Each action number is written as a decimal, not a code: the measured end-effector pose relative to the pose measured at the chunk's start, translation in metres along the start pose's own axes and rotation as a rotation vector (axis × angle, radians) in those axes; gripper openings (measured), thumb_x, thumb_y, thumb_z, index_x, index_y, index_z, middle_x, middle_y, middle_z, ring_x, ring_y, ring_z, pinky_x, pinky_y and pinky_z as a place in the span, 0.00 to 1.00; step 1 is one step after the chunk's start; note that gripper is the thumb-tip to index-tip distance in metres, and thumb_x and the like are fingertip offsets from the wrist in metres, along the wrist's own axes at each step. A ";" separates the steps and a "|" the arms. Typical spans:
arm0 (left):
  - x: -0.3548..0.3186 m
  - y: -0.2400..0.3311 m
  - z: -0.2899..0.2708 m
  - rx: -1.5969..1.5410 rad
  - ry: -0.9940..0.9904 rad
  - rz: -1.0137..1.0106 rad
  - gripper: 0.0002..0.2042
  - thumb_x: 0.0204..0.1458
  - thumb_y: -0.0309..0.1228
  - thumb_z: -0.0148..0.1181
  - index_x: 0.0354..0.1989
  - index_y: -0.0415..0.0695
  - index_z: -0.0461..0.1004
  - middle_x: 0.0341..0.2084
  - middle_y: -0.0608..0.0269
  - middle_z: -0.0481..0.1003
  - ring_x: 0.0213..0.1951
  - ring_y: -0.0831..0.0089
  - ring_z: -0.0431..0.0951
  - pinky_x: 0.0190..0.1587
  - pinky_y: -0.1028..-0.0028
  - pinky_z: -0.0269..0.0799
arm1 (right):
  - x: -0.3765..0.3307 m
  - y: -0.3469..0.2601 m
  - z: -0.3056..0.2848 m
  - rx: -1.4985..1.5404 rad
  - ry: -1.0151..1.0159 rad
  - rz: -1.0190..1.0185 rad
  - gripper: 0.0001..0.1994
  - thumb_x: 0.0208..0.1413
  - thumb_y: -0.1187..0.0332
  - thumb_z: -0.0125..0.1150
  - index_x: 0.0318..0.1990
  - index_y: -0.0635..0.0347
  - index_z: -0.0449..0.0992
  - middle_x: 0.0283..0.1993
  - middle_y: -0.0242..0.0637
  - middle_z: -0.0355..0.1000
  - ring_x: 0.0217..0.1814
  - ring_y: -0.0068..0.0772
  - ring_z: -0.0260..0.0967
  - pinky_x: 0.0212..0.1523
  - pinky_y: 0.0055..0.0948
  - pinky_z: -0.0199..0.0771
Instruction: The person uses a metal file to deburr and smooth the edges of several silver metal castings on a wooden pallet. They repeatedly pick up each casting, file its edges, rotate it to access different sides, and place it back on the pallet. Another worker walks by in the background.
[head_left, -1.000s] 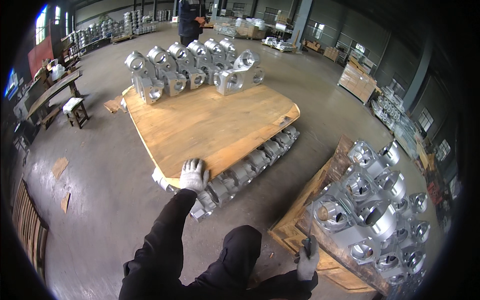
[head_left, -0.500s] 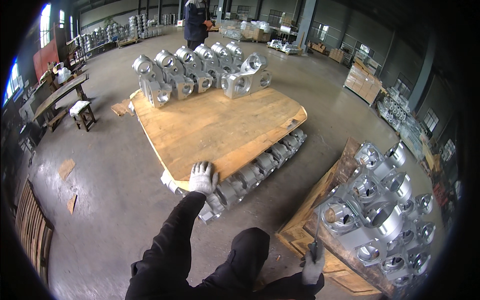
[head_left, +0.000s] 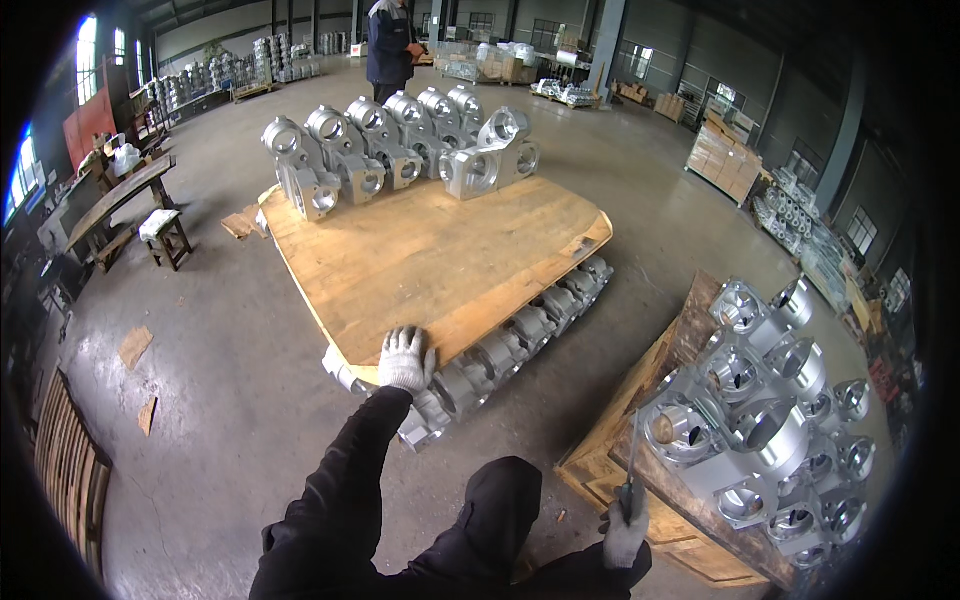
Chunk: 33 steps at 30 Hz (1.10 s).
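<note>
Plywood sheet is lying flat on a layer of grey cast metal housings, its long axis running from the near-left corner away toward the far right. A second group of housings is standing on its far end.

Left hand, in a white knit glove, is resting palm-down with fingers spread flat on the near edge of the sheet, directly ahead of the person; arm in a dark sleeve is reaching forward. This hand is the nearer one to the sheet.

Right hand, also gloved, is closed around the handle of a thin rod-like tool, low and to the right, well apart from the sheet and beside a wooden pallet loaded with more housings.

Against the earlier frames: left hand is staying on the same edge, the view having shifted slightly; right hand is keeping its grip.

Another person is standing beyond the far end.
</note>
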<state>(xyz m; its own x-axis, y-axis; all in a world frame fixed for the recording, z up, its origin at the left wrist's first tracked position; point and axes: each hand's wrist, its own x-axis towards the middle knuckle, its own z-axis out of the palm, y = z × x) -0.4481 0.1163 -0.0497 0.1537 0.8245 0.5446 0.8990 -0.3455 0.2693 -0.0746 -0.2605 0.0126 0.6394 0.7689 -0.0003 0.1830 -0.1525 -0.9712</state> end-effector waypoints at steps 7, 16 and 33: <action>0.001 0.000 0.000 0.003 -0.007 -0.011 0.27 0.62 0.45 0.56 0.64 0.38 0.71 0.63 0.41 0.70 0.68 0.40 0.65 0.74 0.47 0.55 | 0.000 0.008 0.001 0.023 0.028 -0.014 0.34 0.62 0.83 0.52 0.77 0.58 0.60 0.55 0.41 0.77 0.29 0.22 0.71 0.23 0.20 0.70; 0.001 0.000 0.000 0.013 -0.016 -0.013 0.28 0.63 0.46 0.55 0.64 0.37 0.71 0.63 0.40 0.70 0.68 0.42 0.66 0.75 0.48 0.54 | -0.003 0.009 0.001 0.039 0.021 0.001 0.33 0.64 0.82 0.52 0.77 0.59 0.59 0.57 0.42 0.76 0.29 0.23 0.71 0.23 0.21 0.70; 0.002 0.000 0.000 0.013 -0.066 -0.029 0.30 0.63 0.48 0.54 0.66 0.38 0.69 0.65 0.38 0.68 0.69 0.40 0.64 0.75 0.48 0.52 | -0.011 0.007 0.000 0.087 0.064 0.021 0.32 0.63 0.83 0.52 0.76 0.60 0.61 0.57 0.42 0.78 0.30 0.23 0.71 0.24 0.21 0.70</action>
<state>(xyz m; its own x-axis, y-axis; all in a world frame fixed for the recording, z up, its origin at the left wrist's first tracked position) -0.4481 0.1179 -0.0487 0.1537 0.8618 0.4833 0.9086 -0.3155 0.2736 -0.0803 -0.2694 0.0058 0.6892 0.7245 -0.0088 0.1054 -0.1122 -0.9881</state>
